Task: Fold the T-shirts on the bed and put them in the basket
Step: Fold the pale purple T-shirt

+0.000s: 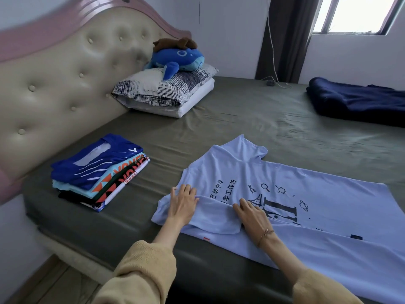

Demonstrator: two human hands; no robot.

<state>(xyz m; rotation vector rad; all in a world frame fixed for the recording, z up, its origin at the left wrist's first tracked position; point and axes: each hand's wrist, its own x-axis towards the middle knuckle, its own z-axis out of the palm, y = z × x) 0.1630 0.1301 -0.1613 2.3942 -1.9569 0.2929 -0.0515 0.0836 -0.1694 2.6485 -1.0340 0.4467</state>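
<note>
Sleeves of tan knit fabric (140, 273) cut off at near edge | left hand (183, 206) and right hand (252, 216) flat, fingers straight, pressing folded near side of pale blue printed T-shirt (285, 194) spread on olive bed sheet (241, 119), print partly covered | folded shirt stack (98, 172) far left.

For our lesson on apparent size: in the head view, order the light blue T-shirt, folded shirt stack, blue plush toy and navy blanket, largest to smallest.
1. light blue T-shirt
2. navy blanket
3. folded shirt stack
4. blue plush toy

Blanket and toy lie farther away, so they look smaller.
</note>
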